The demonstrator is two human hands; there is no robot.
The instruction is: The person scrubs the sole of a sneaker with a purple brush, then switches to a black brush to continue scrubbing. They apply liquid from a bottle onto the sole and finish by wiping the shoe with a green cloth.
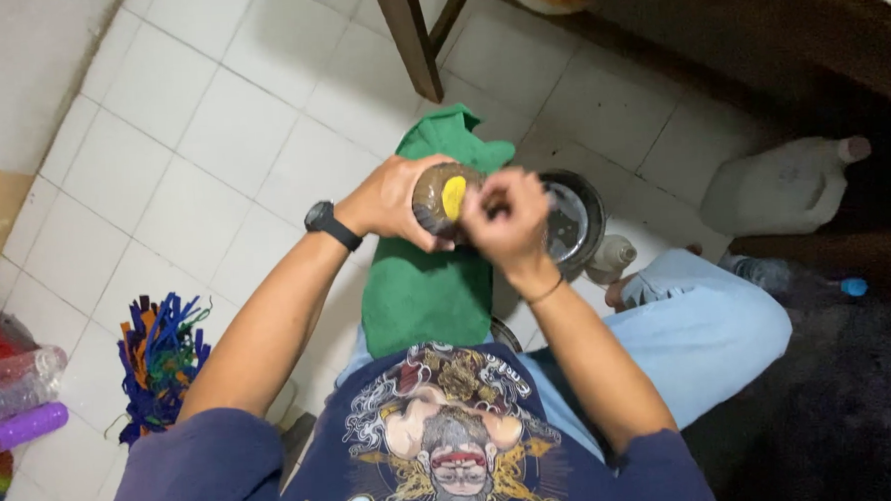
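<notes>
My left hand (391, 198) grips a round brown object (435, 203) with a rough, dark surface, held up over my lap. A small yellow piece (453, 196) presses against its face under the closed fingers of my right hand (504, 218). A green cloth (428, 271) is draped over my left thigh below both hands. A black watch (330, 225) sits on my left wrist. What the brown object is cannot be told.
A dark metal bowl (577, 223) with liquid stands on the white tiled floor beside my knee. A small bottle (611, 257), a white jug (778, 188), a blue-capped plastic bottle (802, 281), a wooden table leg (408, 37), a multicoloured rag duster (160, 358).
</notes>
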